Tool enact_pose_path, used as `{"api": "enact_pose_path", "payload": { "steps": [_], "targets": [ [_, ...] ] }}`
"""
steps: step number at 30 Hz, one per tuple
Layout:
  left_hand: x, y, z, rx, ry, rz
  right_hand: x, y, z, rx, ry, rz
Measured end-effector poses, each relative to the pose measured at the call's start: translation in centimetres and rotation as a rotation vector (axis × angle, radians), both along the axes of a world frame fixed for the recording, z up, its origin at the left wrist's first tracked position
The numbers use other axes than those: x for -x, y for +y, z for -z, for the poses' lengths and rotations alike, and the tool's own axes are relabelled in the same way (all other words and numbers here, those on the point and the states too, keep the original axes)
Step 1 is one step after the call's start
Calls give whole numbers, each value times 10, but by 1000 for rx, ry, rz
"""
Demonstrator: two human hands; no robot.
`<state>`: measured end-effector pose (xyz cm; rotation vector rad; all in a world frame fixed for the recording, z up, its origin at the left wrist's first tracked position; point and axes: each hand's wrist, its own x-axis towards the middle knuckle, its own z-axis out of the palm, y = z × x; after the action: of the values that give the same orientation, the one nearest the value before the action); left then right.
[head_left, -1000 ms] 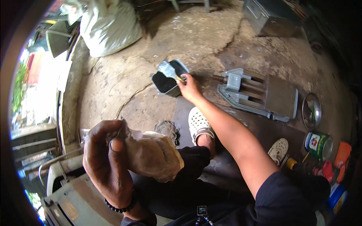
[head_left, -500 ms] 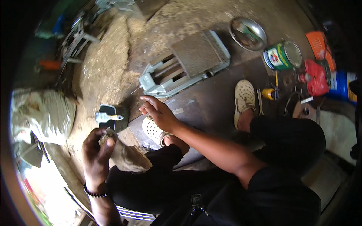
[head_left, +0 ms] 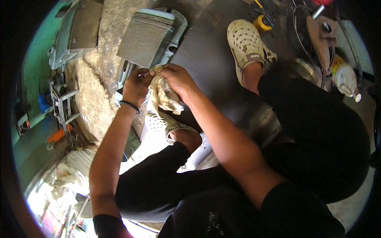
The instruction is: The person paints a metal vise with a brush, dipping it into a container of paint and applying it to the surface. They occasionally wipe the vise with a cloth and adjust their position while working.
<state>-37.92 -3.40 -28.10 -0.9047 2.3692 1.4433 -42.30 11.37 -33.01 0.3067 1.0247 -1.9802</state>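
A stained, pale rag (head_left: 163,96) hangs crumpled between my two hands, above my left shoe. My left hand (head_left: 137,86) pinches its upper end between thumb and fingers. From the other side, my right hand (head_left: 179,82) grips the same end, fingertips close to those of the left. Just beyond them lies a grey machine vise (head_left: 147,37) with a flat, brownish metal plate or block on top. My hands hide part of the vise's near end.
Cream perforated clogs (head_left: 243,43) are on my feet. Beyond the right one sits a small yellow-and-black item (head_left: 262,23). At the right are a rusty metal piece (head_left: 318,37) and a whitish-yellow bottle (head_left: 343,75). A small metal frame (head_left: 63,101) stands at the left.
My left hand has carried the rag up and right, toward the vise. My right hand, free before, now grips it too. The view has shifted, so the brush and paint can are out of sight.
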Motion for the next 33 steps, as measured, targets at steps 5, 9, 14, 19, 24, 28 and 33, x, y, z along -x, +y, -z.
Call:
{"api": "enact_pose_path", "payload": {
  "steps": [5, 9, 14, 19, 24, 28, 33],
  "targets": [
    [-7, 38, 41, -18, 116, 134, 15, 21, 44, -175, 35, 153],
    [7, 45, 66, 2, 192, 230, 31, 25, 62, -44, -124, 76],
    [28, 50, 93, -265, 79, 10, 59, 40, 67, -43, -437, 89],
    [38, 49, 119, -216, 83, 96, 76, 36, 82, -168, -245, 48],
    [57, 68, 115, -1029, -253, -484, 77, 28, 99, 162, -389, 188],
    [56, 41, 47, -949, -618, -232, 80, 16, 82, 129, -661, 45],
    [45, 7, -10, -665, -699, 98, 76, 0, 71, 284, -588, -213]
  ]
}}
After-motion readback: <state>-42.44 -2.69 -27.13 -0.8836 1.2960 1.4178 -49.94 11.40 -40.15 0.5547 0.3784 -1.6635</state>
